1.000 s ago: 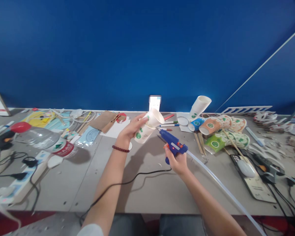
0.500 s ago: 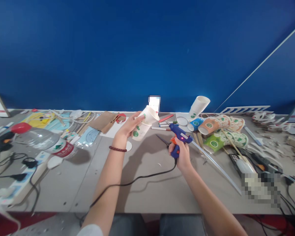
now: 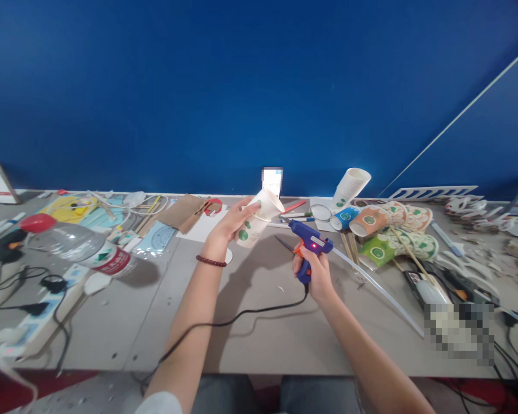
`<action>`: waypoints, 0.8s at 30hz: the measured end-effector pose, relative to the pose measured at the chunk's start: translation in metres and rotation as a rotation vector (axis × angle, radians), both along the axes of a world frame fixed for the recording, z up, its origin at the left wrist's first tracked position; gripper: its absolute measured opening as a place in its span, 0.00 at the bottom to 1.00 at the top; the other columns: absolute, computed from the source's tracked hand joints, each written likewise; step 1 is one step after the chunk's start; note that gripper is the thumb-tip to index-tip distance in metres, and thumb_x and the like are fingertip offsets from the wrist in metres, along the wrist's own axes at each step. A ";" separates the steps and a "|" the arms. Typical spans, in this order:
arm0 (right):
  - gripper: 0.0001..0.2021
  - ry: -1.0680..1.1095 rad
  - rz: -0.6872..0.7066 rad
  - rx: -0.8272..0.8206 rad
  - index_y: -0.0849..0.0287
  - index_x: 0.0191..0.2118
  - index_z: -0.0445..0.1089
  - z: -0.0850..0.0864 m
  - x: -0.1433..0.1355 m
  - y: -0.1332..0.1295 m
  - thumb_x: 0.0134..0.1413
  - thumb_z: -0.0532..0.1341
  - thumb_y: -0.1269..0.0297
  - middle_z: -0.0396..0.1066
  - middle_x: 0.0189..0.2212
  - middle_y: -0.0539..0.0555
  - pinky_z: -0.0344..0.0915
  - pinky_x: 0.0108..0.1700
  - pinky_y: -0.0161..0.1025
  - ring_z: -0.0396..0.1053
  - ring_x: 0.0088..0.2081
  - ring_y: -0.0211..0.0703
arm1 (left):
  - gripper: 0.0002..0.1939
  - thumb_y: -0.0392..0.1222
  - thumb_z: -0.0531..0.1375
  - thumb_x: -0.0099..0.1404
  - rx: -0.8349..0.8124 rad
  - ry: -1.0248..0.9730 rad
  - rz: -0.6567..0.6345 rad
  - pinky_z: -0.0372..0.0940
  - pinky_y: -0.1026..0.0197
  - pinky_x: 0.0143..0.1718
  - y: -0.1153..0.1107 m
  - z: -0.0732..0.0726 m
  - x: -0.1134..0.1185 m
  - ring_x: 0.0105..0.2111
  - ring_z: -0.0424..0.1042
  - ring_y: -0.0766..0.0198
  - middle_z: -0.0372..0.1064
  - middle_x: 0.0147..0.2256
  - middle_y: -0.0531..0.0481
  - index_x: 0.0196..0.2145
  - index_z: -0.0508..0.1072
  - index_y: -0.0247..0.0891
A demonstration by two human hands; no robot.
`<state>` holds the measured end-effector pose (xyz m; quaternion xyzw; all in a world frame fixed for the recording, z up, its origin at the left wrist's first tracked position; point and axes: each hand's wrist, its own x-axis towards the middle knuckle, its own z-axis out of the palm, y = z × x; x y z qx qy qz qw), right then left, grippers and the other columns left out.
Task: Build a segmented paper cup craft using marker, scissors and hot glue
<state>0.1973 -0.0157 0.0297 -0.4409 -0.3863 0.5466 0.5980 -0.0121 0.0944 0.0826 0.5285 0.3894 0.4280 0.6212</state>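
Note:
Two white paper cups [image 3: 251, 230] with green prints, one set against the other, are gripped by my left hand [image 3: 231, 221] and tilted to the upper right. My right hand [image 3: 315, 267] is wrapped round the handle of a blue glue gun [image 3: 307, 237], whose red light is lit. Its nozzle points up and left, close to the cups' right side. A clear glue stick [image 3: 377, 290] sticks out of its back, and a black cord [image 3: 242, 313] runs from its handle over my left forearm. Scissors [image 3: 284, 244] lie between the hands, partly hidden.
A stack of white cups [image 3: 351, 187] stands at the back right, near colored cups [image 3: 377, 247] and wooden sticks [image 3: 351, 248]. A bottle [image 3: 82, 247] and a power strip [image 3: 47, 316] lie left. Cardboard [image 3: 183, 213] and a phone [image 3: 271, 181] are at the back.
The glue gun in my right hand has moved left, nearer the cups. My left hand and its cups have shifted slightly to the right.

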 end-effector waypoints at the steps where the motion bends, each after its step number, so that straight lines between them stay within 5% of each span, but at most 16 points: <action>1: 0.14 -0.017 0.007 -0.004 0.59 0.31 0.68 -0.001 0.000 0.000 0.52 0.62 0.52 0.65 0.12 0.46 0.58 0.19 0.32 0.61 0.15 0.35 | 0.32 0.59 0.66 0.53 0.002 -0.001 -0.004 0.68 0.62 0.33 0.000 0.000 0.000 0.33 0.75 0.60 0.76 0.34 0.45 0.51 0.72 0.39; 24: 0.17 -0.229 0.013 -0.014 0.60 0.28 0.71 -0.002 0.000 -0.003 0.51 0.62 0.48 0.66 0.14 0.49 0.58 0.21 0.33 0.61 0.18 0.37 | 0.33 0.58 0.67 0.52 -0.022 -0.001 -0.025 0.68 0.62 0.35 0.000 -0.001 0.002 0.35 0.76 0.60 0.76 0.38 0.45 0.52 0.72 0.39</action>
